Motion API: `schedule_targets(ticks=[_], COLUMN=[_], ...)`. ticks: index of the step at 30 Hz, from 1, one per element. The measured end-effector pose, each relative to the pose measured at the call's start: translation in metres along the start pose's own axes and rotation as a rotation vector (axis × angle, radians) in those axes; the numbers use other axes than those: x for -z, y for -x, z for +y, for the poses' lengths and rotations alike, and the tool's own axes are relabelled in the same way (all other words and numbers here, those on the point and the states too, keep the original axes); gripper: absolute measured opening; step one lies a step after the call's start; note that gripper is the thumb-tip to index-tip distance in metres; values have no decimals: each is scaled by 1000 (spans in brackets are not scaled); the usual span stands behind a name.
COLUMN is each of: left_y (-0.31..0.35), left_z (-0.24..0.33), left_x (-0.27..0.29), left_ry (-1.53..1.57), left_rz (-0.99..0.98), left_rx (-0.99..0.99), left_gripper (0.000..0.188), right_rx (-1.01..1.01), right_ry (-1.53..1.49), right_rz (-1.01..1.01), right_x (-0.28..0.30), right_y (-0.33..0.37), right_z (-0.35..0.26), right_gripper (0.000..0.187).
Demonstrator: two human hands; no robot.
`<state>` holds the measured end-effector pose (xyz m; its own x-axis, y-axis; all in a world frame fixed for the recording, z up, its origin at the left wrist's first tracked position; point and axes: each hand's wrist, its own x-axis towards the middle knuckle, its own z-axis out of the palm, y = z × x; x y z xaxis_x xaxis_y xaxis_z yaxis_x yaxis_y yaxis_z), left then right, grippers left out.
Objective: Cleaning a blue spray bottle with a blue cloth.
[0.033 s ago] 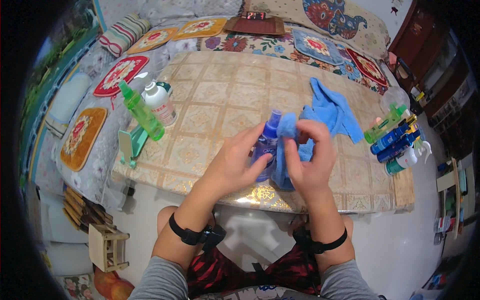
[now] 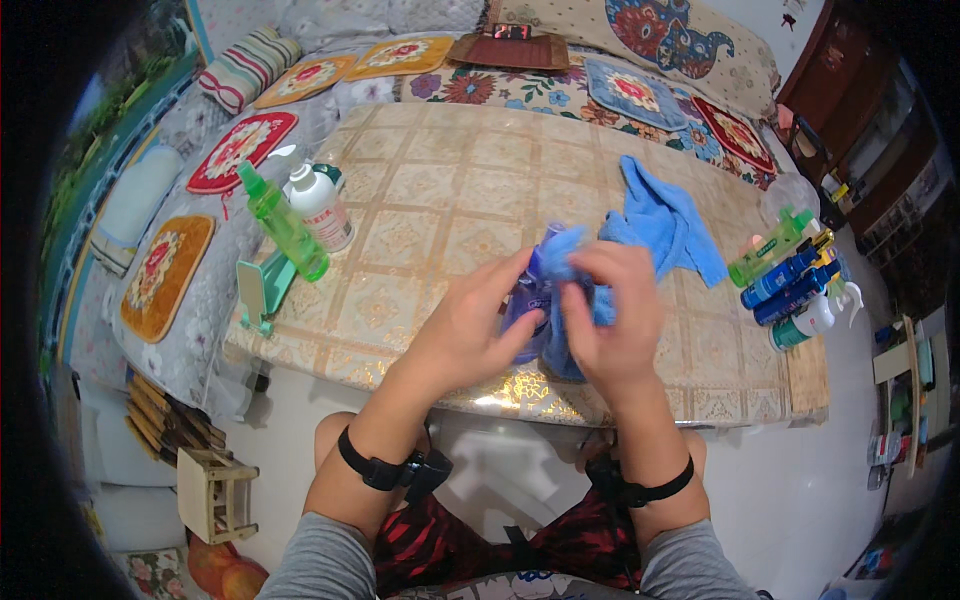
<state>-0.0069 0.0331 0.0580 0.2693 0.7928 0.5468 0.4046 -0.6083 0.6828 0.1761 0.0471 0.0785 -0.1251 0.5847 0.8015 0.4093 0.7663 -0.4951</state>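
Note:
My left hand (image 2: 468, 328) is wrapped round a purple spray bottle (image 2: 527, 296), held upright above the near part of the table. My right hand (image 2: 625, 312), smeared by motion, pinches a blue cloth (image 2: 563, 248) between thumb and fingers. Its bunched end lies against the bottle's neck and spray head, partly covering them. More of this cloth hangs down beside the bottle, under my right hand. Blue cloth (image 2: 665, 222) also lies spread on the table just beyond that hand; whether it is the same piece I cannot tell.
Left on the patterned tablecloth (image 2: 430, 170) stand a green spray bottle (image 2: 285, 225), a white pump bottle (image 2: 320, 205) and a green phone stand (image 2: 265, 290). Several bottles, one of them blue (image 2: 795, 295), cluster at the right edge. A wooden stool (image 2: 205, 490) stands lower left.
My right hand has shifted slightly left, bringing the cloth's end onto the bottle's neck and spray head. My left hand and the bottle stay in place.

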Motion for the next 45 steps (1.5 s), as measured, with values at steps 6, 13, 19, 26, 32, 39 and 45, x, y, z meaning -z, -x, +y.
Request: schedule_targets(ticks=[6, 13, 19, 26, 32, 39, 45], left_y=[-1, 0, 0, 2, 1, 0, 0], left_z=[4, 2, 0, -1, 5, -3, 1], left_x=[6, 2, 4, 2, 4, 4, 4], left_ry=[112, 14, 30, 20, 101, 12, 52], left_rz=[-45, 28, -29, 17, 0, 1, -29], left_rx=[77, -1, 0, 26, 132, -20, 27], left_gripper=[60, 61, 64, 65, 60, 60, 61], right_rx=[159, 161, -140, 44, 175, 280, 173], right_ry=[67, 25, -64, -15, 80, 69, 104], right_rz=[-100, -13, -29, -39, -92, -165, -104], right_x=[-10, -12, -4, -5, -5, -15, -11], right_y=[5, 6, 7, 6, 4, 6, 8], right_z=[-4, 6, 21, 9, 0, -11, -8], right_gripper=[40, 36, 28, 26, 30, 37, 50])
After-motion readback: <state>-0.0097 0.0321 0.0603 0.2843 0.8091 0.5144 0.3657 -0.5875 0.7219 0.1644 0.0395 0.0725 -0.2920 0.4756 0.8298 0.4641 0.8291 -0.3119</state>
